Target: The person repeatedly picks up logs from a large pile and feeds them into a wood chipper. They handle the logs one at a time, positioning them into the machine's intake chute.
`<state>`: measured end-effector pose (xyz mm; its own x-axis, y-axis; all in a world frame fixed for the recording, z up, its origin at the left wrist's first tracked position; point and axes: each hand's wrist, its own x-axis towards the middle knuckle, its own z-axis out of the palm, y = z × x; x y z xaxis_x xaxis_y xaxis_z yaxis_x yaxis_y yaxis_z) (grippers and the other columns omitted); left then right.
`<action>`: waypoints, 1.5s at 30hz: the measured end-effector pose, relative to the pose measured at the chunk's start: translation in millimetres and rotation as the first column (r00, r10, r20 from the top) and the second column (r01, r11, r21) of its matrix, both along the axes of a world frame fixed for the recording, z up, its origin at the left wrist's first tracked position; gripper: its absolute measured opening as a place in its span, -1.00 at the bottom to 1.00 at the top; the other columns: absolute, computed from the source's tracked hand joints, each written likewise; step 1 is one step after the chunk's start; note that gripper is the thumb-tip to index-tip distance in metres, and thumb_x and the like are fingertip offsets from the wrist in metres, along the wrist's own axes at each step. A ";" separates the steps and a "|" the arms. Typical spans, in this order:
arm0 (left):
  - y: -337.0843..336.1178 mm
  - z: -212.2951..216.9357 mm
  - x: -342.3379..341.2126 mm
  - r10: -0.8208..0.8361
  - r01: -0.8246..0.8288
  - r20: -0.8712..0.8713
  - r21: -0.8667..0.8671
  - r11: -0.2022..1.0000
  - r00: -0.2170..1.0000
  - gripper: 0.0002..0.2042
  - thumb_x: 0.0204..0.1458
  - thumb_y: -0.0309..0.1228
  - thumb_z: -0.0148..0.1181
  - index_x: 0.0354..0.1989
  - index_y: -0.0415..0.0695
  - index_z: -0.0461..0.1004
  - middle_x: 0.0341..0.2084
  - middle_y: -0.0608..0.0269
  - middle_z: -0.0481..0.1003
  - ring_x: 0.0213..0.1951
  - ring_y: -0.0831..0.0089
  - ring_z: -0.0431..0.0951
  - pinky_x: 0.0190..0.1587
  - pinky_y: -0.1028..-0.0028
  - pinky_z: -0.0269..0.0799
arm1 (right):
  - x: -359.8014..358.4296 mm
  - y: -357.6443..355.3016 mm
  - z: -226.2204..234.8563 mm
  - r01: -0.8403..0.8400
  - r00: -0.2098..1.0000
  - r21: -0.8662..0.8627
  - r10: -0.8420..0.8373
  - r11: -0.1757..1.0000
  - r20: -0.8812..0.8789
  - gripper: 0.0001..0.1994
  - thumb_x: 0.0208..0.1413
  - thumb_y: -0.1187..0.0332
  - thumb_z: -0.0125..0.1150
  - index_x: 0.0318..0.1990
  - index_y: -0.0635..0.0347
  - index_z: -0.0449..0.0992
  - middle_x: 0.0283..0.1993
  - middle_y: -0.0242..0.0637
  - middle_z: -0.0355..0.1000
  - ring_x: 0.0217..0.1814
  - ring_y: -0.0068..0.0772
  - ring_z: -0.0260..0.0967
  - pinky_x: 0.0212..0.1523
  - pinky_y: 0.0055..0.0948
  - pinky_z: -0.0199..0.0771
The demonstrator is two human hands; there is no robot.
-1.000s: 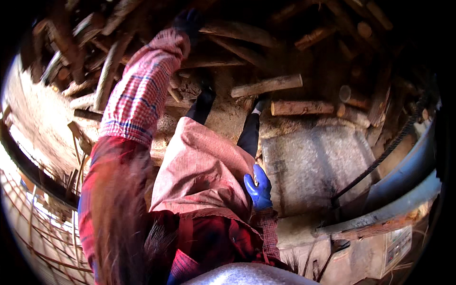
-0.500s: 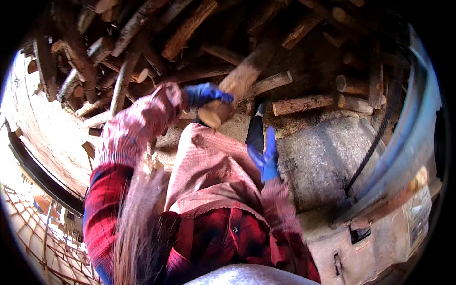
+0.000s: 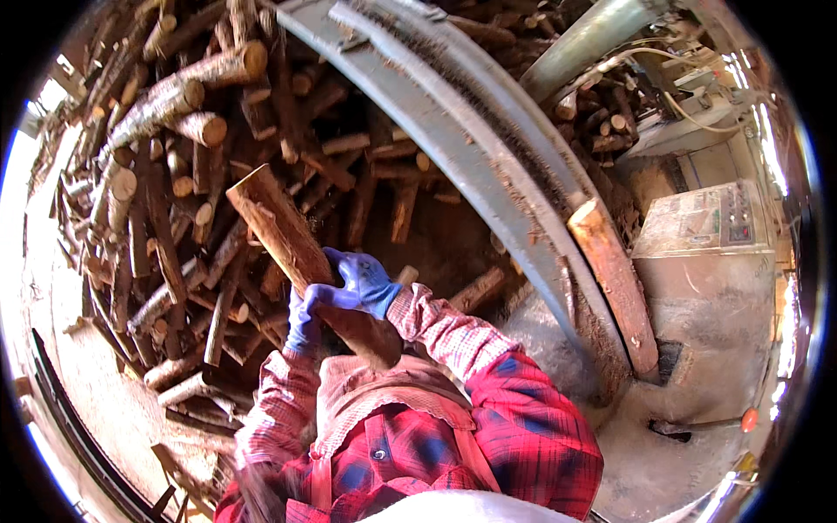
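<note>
A split log with bark and a pale cut edge slants across in front of my apron, its upper end leaning left. My left hand, in a blue-purple glove, closes round its lower half from the left side. From the right, my right hand, gloved the same way, grips the log just above the left one. The log's lower end hangs close to the apron. Parts of the fingers are hidden behind the wood.
A large heap of logs lies to the left and ahead. A long grey metal trough with bark debris curves across to the right, and another log rests in it. A dusty control box stands at the far right.
The log has come up from low by my feet to in front of my body. My right hand, earlier open and off it, now grips it too. The view has shifted toward the trough.
</note>
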<state>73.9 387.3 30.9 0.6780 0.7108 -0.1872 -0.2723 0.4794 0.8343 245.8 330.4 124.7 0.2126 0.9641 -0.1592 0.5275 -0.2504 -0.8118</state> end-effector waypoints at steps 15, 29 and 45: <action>-70.8 204.8 244.4 -0.105 0.275 0.641 -0.172 0.946 0.760 -0.43 0.15 0.02 -0.01 0.20 -0.13 0.31 0.05 0.10 0.45 0.04 0.19 0.47 0.17 0.18 0.34 | 136.8 -205.2 125.8 0.316 0.817 0.320 -0.084 0.893 -0.571 -0.11 0.10 -0.02 0.21 0.40 0.27 -0.12 0.39 -0.13 0.04 0.42 -0.29 -0.02 0.38 -0.30 -0.02; -89.6 202.2 251.9 -0.205 0.213 -0.057 0.287 0.934 0.977 -0.71 0.10 -0.10 0.14 -0.23 -0.08 0.41 -0.35 0.30 0.44 -0.31 0.50 0.42 -0.21 0.42 0.35 | 348.7 -300.9 169.6 0.352 0.685 0.365 -0.503 0.862 0.527 0.04 -0.16 -0.14 0.39 0.38 0.15 -0.06 0.08 0.20 0.37 0.03 0.15 0.43 0.06 -0.17 0.44; -157.4 -126.4 -135.8 -0.146 -0.313 -0.924 -0.264 0.912 0.353 -0.60 0.05 0.01 0.18 -0.69 0.05 0.33 -0.77 0.36 0.30 -0.76 0.49 0.21 -0.69 0.44 0.03 | 257.5 -326.6 107.6 0.188 0.498 0.535 -0.549 0.824 0.671 -0.45 0.04 0.19 0.33 0.05 0.49 0.40 0.04 0.16 0.41 0.04 0.05 0.41 0.13 -0.16 0.37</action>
<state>-61.9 229.9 -95.5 -0.1478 0.4779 -0.8659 0.4894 0.7962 0.3559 503.3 3.8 232.3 0.4218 0.6997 0.5767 0.9029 -0.3819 -0.1972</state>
